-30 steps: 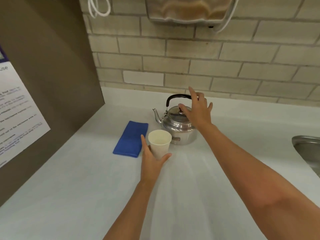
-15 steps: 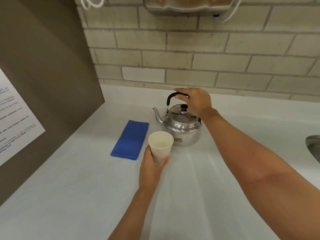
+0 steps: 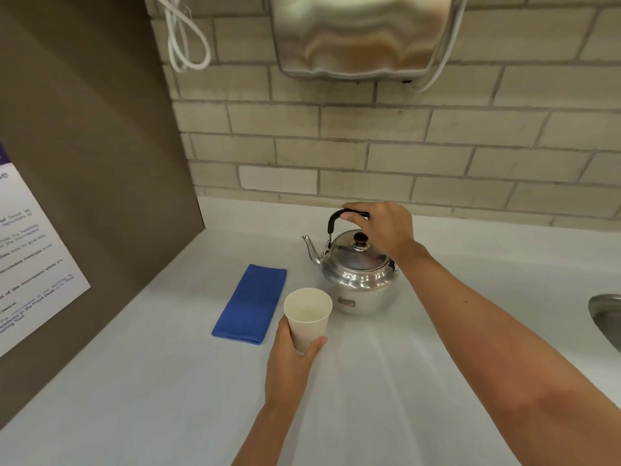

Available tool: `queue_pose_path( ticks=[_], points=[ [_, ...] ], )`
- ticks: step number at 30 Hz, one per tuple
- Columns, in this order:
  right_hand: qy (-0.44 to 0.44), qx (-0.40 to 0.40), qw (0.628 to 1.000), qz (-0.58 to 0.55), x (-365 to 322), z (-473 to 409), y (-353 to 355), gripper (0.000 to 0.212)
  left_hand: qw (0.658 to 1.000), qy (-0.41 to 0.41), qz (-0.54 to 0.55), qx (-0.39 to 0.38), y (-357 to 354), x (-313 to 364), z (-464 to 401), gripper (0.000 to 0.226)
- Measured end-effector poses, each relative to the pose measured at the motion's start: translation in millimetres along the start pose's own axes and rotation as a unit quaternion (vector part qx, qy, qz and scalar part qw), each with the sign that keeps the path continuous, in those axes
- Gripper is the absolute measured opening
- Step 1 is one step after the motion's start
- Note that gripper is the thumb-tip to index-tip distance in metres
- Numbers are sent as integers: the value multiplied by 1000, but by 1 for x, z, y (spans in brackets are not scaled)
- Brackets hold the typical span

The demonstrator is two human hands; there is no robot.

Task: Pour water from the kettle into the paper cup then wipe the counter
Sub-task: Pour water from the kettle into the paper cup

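A shiny steel kettle [image 3: 358, 277] with a black handle and knob stands on the white counter [image 3: 168, 381], spout pointing left. My right hand [image 3: 383, 227] is closed around the top of its handle. Just in front of the kettle, my left hand [image 3: 290, 361] grips a white paper cup [image 3: 307, 317] from below and behind; the cup is upright and looks empty. A folded blue cloth [image 3: 250, 304] lies flat on the counter to the left of the cup.
A brown panel [image 3: 94, 163] with a printed notice walls off the left side. Beige tile wall runs behind, with a steel dispenser [image 3: 363, 35] and a white cord [image 3: 184, 38] hanging above. A metal sink rim [image 3: 605, 317] shows at the right edge.
My right hand came down from above the lid and closed on the kettle handle. My left hand wrapped around the cup. Kettle and cloth stay where they were.
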State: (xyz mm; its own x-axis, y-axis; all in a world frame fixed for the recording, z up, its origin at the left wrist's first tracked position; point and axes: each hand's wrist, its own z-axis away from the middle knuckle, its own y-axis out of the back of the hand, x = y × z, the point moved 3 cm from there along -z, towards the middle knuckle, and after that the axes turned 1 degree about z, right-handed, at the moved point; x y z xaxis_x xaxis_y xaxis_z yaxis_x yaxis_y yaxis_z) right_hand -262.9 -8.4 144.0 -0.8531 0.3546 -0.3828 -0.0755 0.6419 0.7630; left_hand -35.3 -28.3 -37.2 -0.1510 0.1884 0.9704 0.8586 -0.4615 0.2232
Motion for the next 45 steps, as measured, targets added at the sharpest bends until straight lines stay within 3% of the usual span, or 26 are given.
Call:
queue_pose_path(
  ticks=[8, 16, 27, 45],
  points=[
    [64, 30, 997, 15, -24, 15, 63, 23, 1000, -5, -15, -5, -1, 1, -1, 70],
    [76, -67, 991, 90, -49, 33, 105, 24, 999, -8, -37, -7, 1, 5, 1, 72],
    [204, -112, 950, 209, -89, 56, 106, 27, 999, -7, -46, -12, 2, 9, 1, 75],
    [260, -131, 914, 281, -119, 61, 109, 26, 999, -8, -35, -16, 2, 10, 2, 77]
  ],
)
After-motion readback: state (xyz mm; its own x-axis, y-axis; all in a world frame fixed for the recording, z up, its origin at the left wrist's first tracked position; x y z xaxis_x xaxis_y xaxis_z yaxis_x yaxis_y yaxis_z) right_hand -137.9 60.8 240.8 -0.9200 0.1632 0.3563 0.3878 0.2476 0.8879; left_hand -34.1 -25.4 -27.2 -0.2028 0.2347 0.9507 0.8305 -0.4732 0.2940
